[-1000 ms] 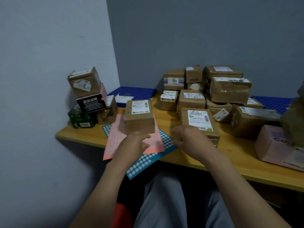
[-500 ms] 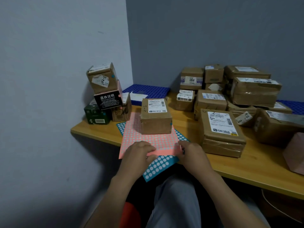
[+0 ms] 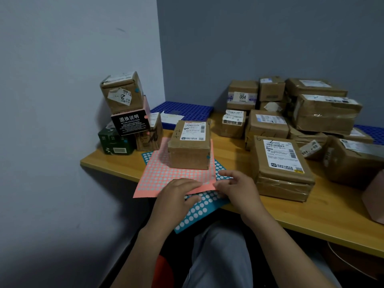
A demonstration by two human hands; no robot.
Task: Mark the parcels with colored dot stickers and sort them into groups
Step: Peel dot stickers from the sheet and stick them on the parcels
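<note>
Light: we find it dim, cool and even.
Shadows: we note darkness beneath the long yellow wooden tabletop (image 3: 324, 213).
Glare: faint sheen on the large tape-wrapped brown cardboard parcel (image 3: 326, 116).
Sharpness: soft; small label print unreadable.
Edges: wide-angle bending.

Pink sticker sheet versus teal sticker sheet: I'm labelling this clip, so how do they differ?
The pink sheet lies on top; the teal sheet sits beneath, showing only past its edges. The brown parcel stands on the pink sheet, not directly on the teal sheet. The left hand holds the pink sheet's near edge and the right hand touches it, above the teal sheet. Both are dot grids overhanging the table edge.
</note>
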